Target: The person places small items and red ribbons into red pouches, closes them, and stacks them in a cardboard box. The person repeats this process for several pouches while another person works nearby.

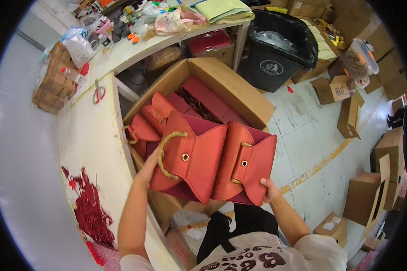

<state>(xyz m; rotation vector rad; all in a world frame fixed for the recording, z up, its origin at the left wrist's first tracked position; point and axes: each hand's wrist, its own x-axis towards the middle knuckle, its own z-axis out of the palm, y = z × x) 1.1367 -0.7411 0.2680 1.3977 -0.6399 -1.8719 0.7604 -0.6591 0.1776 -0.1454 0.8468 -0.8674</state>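
Observation:
Two red-orange handbags are held side by side between my hands, above a large open cardboard box (224, 81). My left hand (149, 169) grips the left handbag (200, 162) by its outer side, next to its curved bamboo-style handle (162, 152). The right handbag (254, 166) has a gold ring on its front, and my right hand (269, 191) holds its right edge with the thumb on top. Inside the box are more orange bags (157, 108) at the left and rows of dark red boxes or bags (210, 98) behind.
A white worktable (88, 132) on the left bears red-handled scissors (99, 93), a pile of dark red tassels or cords (93, 210) and a taped carton (56, 79). A black bin (271, 64) stands beyond the box. Several cardboard boxes (361, 196) lie on the floor at the right.

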